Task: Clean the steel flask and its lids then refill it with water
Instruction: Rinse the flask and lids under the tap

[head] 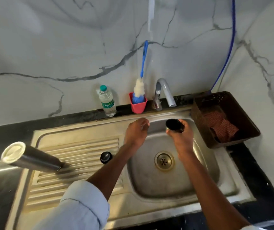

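Steel flask (31,157): lying on the sink's ribbed drainboard (76,165), well left of both hands. Black lid (174,124): grasped by right hand (181,136) over the basin. Left hand (137,131): loosely curled, holding nothing visible.

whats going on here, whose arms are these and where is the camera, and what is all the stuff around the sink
There is no machine: a person wears a camera on the head, looking down at their own arms over a steel sink. The right hand grips a dark lid under the tap. The left hand is beside it, fingers curled; whether it holds anything is unclear. On the drainboard stand the flask and a second small lid. Behind are a water bottle, a brush in a red cup, and a basket with a cloth.
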